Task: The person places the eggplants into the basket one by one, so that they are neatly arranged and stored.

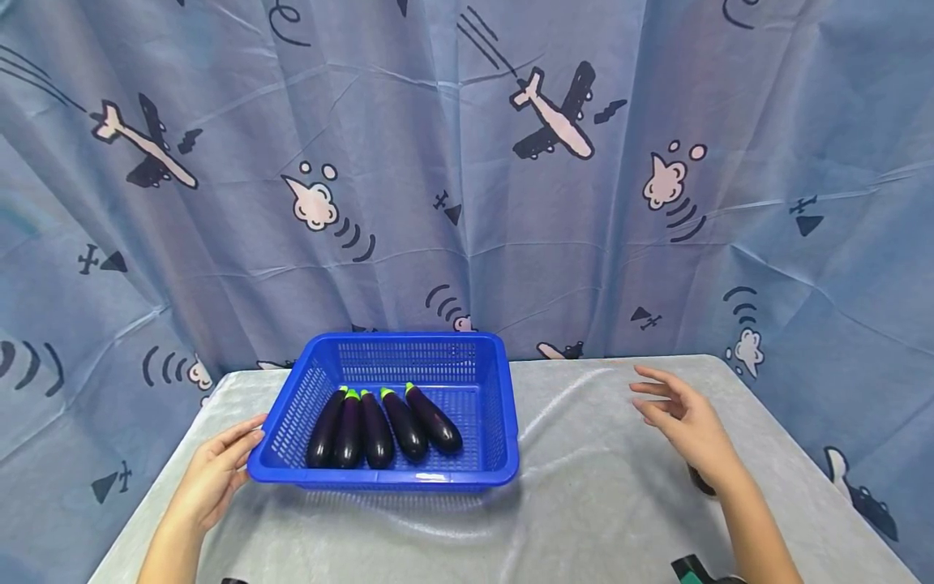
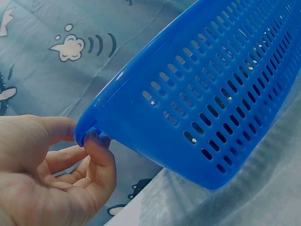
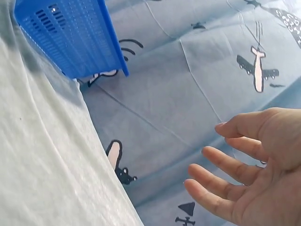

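Note:
A blue plastic basket point(image 1: 409, 477) with slotted sides stands on the table toward the left. Several dark purple eggplants point(image 1: 377, 430) with green stem ends lie side by side in it, mostly in its left half. My left hand point(image 1: 219, 466) is at the basket's left side. In the left wrist view its thumb and fingers pinch the rim point(image 2: 101, 101) near a corner. Well to the right of the basket, my right hand point(image 1: 682, 418) is raised over the table with nothing in it. Its fingers point(image 3: 211, 200) are spread and slightly bent in the right wrist view.
A pale grey cloth point(image 1: 584, 503) covers the table. Close behind it hangs a blue curtain point(image 1: 409, 243) printed with airplanes and clouds. At the bottom edge, beside the right forearm, a black and green object point(image 1: 689, 569) is partly in view.

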The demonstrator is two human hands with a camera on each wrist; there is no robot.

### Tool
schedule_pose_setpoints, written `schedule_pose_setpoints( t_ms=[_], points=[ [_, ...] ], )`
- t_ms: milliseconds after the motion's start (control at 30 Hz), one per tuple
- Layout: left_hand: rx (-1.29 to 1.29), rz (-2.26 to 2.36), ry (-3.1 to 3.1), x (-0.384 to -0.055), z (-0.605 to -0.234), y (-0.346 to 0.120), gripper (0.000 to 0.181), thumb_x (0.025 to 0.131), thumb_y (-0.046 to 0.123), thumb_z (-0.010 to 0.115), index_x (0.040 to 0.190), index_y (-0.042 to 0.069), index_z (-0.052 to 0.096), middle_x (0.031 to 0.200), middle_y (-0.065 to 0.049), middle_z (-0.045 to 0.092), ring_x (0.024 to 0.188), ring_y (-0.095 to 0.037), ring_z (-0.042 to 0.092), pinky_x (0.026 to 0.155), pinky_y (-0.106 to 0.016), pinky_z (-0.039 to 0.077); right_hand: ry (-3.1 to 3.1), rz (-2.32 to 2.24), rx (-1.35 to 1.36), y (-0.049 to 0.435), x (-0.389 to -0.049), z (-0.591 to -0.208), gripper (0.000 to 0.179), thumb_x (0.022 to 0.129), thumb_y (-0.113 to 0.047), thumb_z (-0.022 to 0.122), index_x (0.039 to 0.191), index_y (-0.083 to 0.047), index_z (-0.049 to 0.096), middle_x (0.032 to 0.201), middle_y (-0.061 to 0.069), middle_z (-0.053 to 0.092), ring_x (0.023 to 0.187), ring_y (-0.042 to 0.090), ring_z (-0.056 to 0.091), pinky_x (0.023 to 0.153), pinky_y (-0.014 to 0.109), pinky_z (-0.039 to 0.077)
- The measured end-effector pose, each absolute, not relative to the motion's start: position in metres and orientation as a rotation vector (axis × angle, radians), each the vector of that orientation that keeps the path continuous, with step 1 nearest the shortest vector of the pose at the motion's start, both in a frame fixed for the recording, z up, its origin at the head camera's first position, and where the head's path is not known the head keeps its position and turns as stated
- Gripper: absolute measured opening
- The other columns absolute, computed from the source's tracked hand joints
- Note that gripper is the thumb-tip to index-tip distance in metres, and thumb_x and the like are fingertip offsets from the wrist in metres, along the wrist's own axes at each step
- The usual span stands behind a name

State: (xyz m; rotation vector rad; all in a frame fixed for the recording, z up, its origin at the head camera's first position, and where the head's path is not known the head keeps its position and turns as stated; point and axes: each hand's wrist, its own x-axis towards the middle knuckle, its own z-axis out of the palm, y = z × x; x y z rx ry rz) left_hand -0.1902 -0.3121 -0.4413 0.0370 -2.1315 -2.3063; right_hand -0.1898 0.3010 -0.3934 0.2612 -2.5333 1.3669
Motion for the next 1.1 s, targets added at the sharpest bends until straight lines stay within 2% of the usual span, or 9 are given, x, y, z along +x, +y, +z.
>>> schedule_pose_setpoints(
  t_ms=[167,233,300,433,567,733,833,933,1100],
  points=[
    [0.045,-2.305,-2.136,-0.191,-0.441,-0.311,0.040,0.112,0.010,0.051,0.103,0.040,0.075,0.106,0.018,0.074,0.095,-0.003,0.073,0.078,-0.024,0.062,-2.540,1.344,0.176,0.314,-0.189,-0.397,0.051,0.106,-0.009,0.062,0.152,0.006,0.046,0.132,0.025,0.067,0.096,-0.015,0.062,0.076,0.015,0.058],
    [0.044,-2.307,-2.136,-0.191,-0.441,-0.310,0.039,0.112,0.010,0.052,0.103,0.040,0.075,0.106,0.018,0.075,0.095,-0.004,0.073,0.077,-0.024,0.062,-2.544,1.336,0.148,0.319,-0.189,-0.399,0.051,0.107,-0.011,0.062,0.152,0.006,0.046,0.130,0.014,0.069,0.096,-0.016,0.061,0.076,0.016,0.058],
    [0.045,-2.310,-2.133,-0.191,-0.441,-0.310,0.040,0.112,0.010,0.052,0.103,0.040,0.075,0.106,0.018,0.075,0.095,-0.004,0.073,0.077,-0.024,0.062,-2.543,1.342,0.129,0.325,-0.189,-0.400,0.052,0.107,-0.011,0.062,0.153,0.006,0.045,0.123,-0.007,0.070,0.096,-0.016,0.061,0.075,0.015,0.058],
    [0.054,-2.313,-2.131,-0.191,-0.441,-0.311,0.041,0.112,0.010,0.051,0.102,0.041,0.076,0.105,0.018,0.075,0.094,-0.003,0.073,0.077,-0.023,0.062,-2.529,1.360,0.093,0.333,-0.189,-0.403,0.052,0.107,-0.011,0.061,0.153,0.008,0.044,0.110,-0.036,0.056,0.095,-0.018,0.061,0.075,0.015,0.058],
    [0.065,-2.312,-2.133,-0.190,-0.440,-0.312,0.040,0.112,0.010,0.052,0.102,0.041,0.076,0.105,0.018,0.075,0.094,-0.003,0.073,0.077,-0.023,0.062,-2.518,1.341,0.028,0.340,-0.190,-0.407,0.051,0.107,-0.011,0.060,0.152,0.009,0.044,0.113,-0.026,0.061,0.092,-0.019,0.059,0.074,0.013,0.057],
    [0.067,-2.306,-2.139,-0.190,-0.439,-0.312,0.040,0.112,0.010,0.052,0.102,0.040,0.076,0.105,0.018,0.075,0.094,-0.004,0.073,0.077,-0.023,0.062,-2.525,1.338,-0.081,0.351,-0.191,-0.411,0.053,0.108,-0.015,0.060,0.152,0.009,0.043,0.110,-0.027,0.061,0.088,-0.020,0.058,0.072,0.012,0.056],
    [0.068,-2.303,-2.143,-0.190,-0.438,-0.312,0.040,0.112,0.010,0.052,0.102,0.041,0.076,0.105,0.018,0.075,0.094,-0.003,0.073,0.077,-0.023,0.062,-2.547,1.318,-0.125,0.357,-0.191,-0.413,0.053,0.109,-0.016,0.058,0.152,0.009,0.042,0.119,-0.002,0.071,0.086,-0.019,0.058,0.071,0.012,0.055],
    [0.060,-2.305,-2.141,-0.190,-0.438,-0.312,0.041,0.112,0.010,0.051,0.102,0.040,0.076,0.105,0.018,0.075,0.094,-0.003,0.073,0.077,-0.023,0.062,-2.565,1.304,-0.151,0.362,-0.193,-0.416,0.052,0.110,-0.015,0.055,0.152,0.011,0.040,0.135,0.035,0.062,0.084,-0.018,0.057,0.070,0.012,0.055],
    [0.057,-2.311,-2.136,-0.190,-0.439,-0.312,0.041,0.112,0.009,0.051,0.102,0.040,0.076,0.106,0.018,0.075,0.094,-0.003,0.073,0.077,-0.023,0.062,-2.572,1.299,-0.220,0.369,-0.195,-0.423,0.054,0.109,-0.014,0.055,0.153,0.012,0.039,0.143,0.045,0.050,0.081,-0.020,0.054,0.069,0.012,0.054]
  ],
)
